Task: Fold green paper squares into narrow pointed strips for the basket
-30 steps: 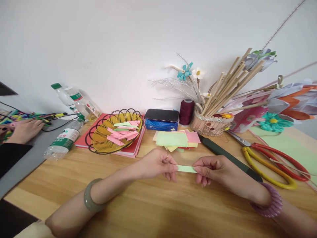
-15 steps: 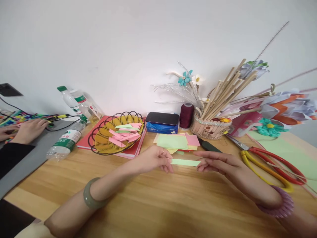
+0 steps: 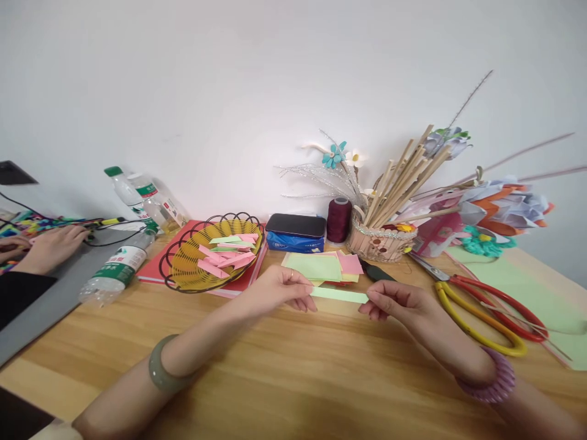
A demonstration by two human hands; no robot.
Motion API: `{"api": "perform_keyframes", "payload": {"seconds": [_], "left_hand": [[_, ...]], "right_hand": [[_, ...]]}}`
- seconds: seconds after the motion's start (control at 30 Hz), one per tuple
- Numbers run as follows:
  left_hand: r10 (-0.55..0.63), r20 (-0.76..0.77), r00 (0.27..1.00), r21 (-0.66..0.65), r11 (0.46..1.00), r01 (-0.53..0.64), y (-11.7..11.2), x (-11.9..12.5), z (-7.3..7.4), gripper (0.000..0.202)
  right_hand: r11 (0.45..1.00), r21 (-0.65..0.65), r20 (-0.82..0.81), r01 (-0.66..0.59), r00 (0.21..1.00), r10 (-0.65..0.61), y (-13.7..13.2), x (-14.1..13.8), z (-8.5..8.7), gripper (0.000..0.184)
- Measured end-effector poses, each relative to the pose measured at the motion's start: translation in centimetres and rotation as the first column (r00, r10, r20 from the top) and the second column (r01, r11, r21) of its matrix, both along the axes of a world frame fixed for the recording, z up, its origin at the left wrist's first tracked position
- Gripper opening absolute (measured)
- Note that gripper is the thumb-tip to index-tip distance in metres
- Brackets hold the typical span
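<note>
A narrow folded strip of light green paper (image 3: 340,295) hangs level over the wooden table (image 3: 284,379), stretched between my two hands. My left hand (image 3: 279,289) pinches its left end with thumb and fingers; a green bangle sits on that wrist. My right hand (image 3: 394,299) pinches the right end, with a purple coiled band on the wrist. Just behind the strip lies a stack of green, pink and yellow paper squares (image 3: 321,267). A yellow wire basket (image 3: 211,260) with several folded pink and green strips stands to the left of the stack.
Large scissors with red and yellow handles (image 3: 481,302) lie at the right. A stick holder (image 3: 383,241), a maroon thread spool (image 3: 338,220), a blue pack with a black phone (image 3: 296,232) and water bottles (image 3: 119,263) line the back. Another person's hand (image 3: 50,247) works at far left.
The strip now shows longer between my hands, which moved apart and slightly up the view. The camera tilted, so the table objects sit lower and more to the left.
</note>
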State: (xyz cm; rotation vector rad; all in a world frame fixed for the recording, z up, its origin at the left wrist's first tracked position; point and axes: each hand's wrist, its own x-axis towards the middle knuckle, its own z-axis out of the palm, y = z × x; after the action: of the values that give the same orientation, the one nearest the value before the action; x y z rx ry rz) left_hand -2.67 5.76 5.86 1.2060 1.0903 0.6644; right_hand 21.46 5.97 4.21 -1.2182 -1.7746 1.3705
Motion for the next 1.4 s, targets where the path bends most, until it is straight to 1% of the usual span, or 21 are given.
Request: {"api": "perform_keyframes", "payload": {"seconds": [0.2,0.3,0.47,0.57,0.7,0.8,0.87,0.9,0.97,1.0,1.03,1.07,1.13,1.17,1.2,1.23,1.27,1.3,1.33,1.37,1.4], "left_hand": [[0.083,0.051,0.995,-0.006,0.997,-0.083,-0.2,0.1,0.4,0.051],[0.045,0.029,0.999,-0.017,0.999,-0.045,-0.2,0.2,0.3,0.055],[-0.067,-0.028,0.997,-0.004,0.998,0.067,-0.1,0.1,-0.1,0.044],[-0.099,-0.072,0.993,0.058,0.993,0.103,-0.1,0.2,-0.3,0.039],[-0.094,-0.163,0.982,0.179,0.976,0.124,-0.4,0.2,0.0,0.028],[-0.060,-0.260,0.964,0.287,0.948,0.136,-0.9,0.2,0.6,0.024],[-0.030,-0.353,0.935,0.372,0.913,0.170,-1.3,0.2,1.1,0.025],[-0.012,-0.421,0.907,0.431,0.877,0.212,-1.5,0.1,1.5,0.027],[0.064,-0.574,0.817,0.547,0.772,0.324,-1.7,-0.2,2.3,0.029],[0.132,-0.634,0.762,0.594,0.714,0.371,-1.7,-0.5,2.8,0.029],[0.206,-0.669,0.714,0.624,0.678,0.389,-1.7,-1.0,3.3,0.027],[0.305,-0.671,0.676,0.658,0.665,0.353,-1.6,-1.6,3.8,0.026],[0.503,-0.607,0.615,0.742,0.636,0.211,-1.4,-3.4,4.9,0.024],[0.613,-0.556,0.561,0.785,0.609,0.113,-1.3,-4.4,5.4,0.024],[0.694,-0.525,0.492,0.812,0.583,0.043,-1.2,-5.4,5.8,0.023],[0.759,-0.509,0.405,0.828,0.560,-0.010,-1.0,-6.4,6.2,0.024],[0.786,-0.526,0.324,0.825,0.564,-0.027,-0.9,-7.4,6.4,0.025],[0.788,-0.569,0.236,0.809,0.588,-0.014,-0.7,-8.3,6.6,0.025],[0.773,-0.624,0.116,0.779,0.627,0.010,-0.6,-9.0,6.6,0.026],[0.764,-0.645,0.000,0.764,0.645,0.002,-0.4,-9.6,6.5,0.029],[0.774,-0.632,-0.049,0.775,0.633,-0.003,-0.3,-9.9,6.3,0.031]], "right_hand": [[0.999,0.046,0.030,0.021,0.999,-0.023,0.0,-0.1,0.2,0.039],[0.999,0.050,0.044,0.023,0.999,-0.025,-0.1,-0.2,0.4,0.038],[0.998,0.050,0.085,0.023,0.996,-0.028,0.0,-0.1,0.2,0.042],[0.998,0.053,0.098,0.017,0.995,-0.022,0.2,-0.1,0.1,0.045],[0.997,0.072,0.094,0.022,0.995,-0.029,0.4,-0.2,0.0,0.046],[0.995,0.092,0.082,0.047,0.995,-0.055,0.3,-0.4,-0.1,0.043],[0.993,0.102,0.078,0.052,0.995,-0.060,0.2,-0.5,-0.2,0.042],[0.993,0.109,0.078,0.045,0.995,-0.054,0.2,-0.4,-0.2,0.042],[0.990,0.131,0.074,0.044,0.996,-0.054,0.3,-0.2,-0.3,0.040],[0.987,0.148,0.069,0.064,0.995,-0.074,0.3,-0.1,-0.4,0.039],[0.981,0.168,0.063,0.096,0.992,-0.108,0.4,0.1,-0.4,0.038],[0.973,0.189,0.059,0.133,0.987,-0.146,0.5,0.3,-0.5,0.036],[0.962,0.217,0.066,0.164,0.981,-0.182,0.5,0.5,-0.6,0.035],[0.964,0.222,0.077,0.148,0.983,-0.169,0.5,0.6,-0.7,0.035],[0.969,0.220,0.091,0.116,0.986,-0.139,0.5,0.5,-0.8,0.036],[0.973,0.215,0.104,0.080,0.989,-0.104,0.4,0.4,-0.9,0.037],[0.977,0.210,0.118,0.049,0.990,-0.075,0.4,0.3,-0.9,0.037],[0.978,0.206,0.129,0.029,0.990,-0.056,0.4,0.1,-1.0,0.038],[0.978,0.207,0.142,0.018,0.989,-0.048,0.3,0.0,-1.1,0.038],[0.977,0.211,0.158,0.015,0.986,-0.049,0.3,-0.2,-1.1,0.039],[0.975,0.220,0.178,0.015,0.982,-0.055,0.3,-0.3,-1.1,0.040]]}}
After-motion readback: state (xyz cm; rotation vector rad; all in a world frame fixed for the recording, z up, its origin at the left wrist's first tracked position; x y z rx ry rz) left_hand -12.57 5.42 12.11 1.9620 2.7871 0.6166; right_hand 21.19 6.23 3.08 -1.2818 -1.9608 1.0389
